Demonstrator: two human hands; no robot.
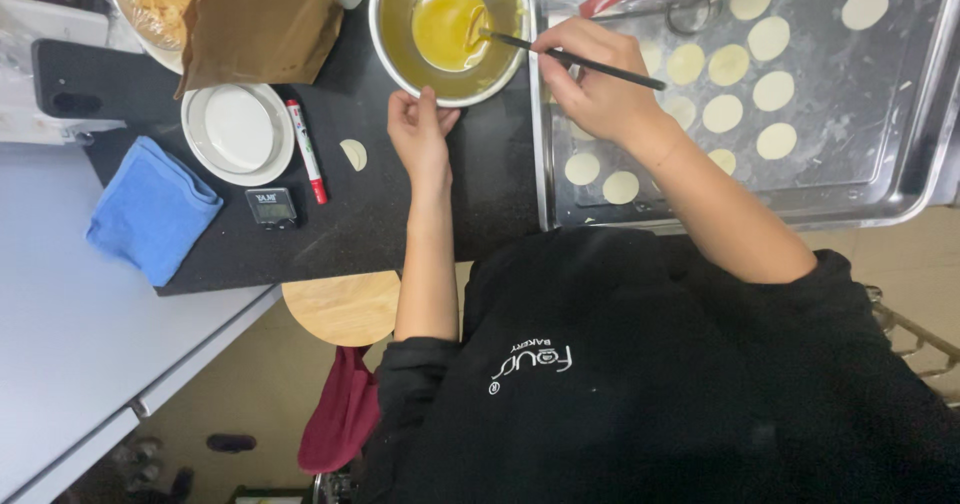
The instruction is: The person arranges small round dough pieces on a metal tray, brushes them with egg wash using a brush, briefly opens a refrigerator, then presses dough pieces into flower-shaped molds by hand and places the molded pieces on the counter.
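A steel bowl (pixel 392 52) of yellow liquid stands on the black counter (pixel 480 194). My left hand (pixel 420 129) grips the bowl's near rim. My right hand (pixel 592 76) holds a thin black brush (pixel 600 68), whose tip is dipped in the liquid. Just right of the bowl lies a metal tray (pixel 860 134) dusted with flour and carrying several pale dough rounds (pixel 722 113); my right hand hovers over its left end.
A white dish (pixel 238 131), a red-capped marker (pixel 306 151), a small digital timer (pixel 272 207), a folded dough piece (pixel 353 154) and a blue cloth (pixel 150 209) lie left of the bowl. A brown paper bag (pixel 260 24) is behind them. A round wooden stool (pixel 342 307) stands below the counter.
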